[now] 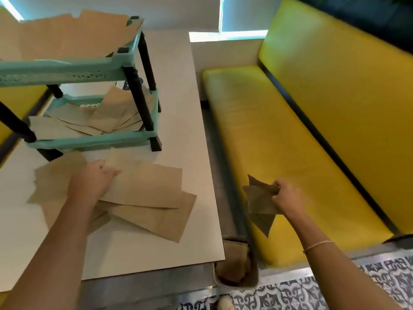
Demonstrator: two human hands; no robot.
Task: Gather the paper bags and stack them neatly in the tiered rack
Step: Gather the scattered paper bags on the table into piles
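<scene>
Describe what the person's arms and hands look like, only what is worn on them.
Both forearms are bare, with no sleeves in view. The left hand and its wrist carry nothing that shows: no watch, glove or band. The right hand is also ungloved; on that wrist sits a thin light-coloured bracelet. Any rings on the fingers are too blurred to tell.

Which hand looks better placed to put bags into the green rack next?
Probably the left hand. It rests on the loose paper bags on the table, just in front of the rack. The right hand grips a few bags out over the yellow bench.
</scene>
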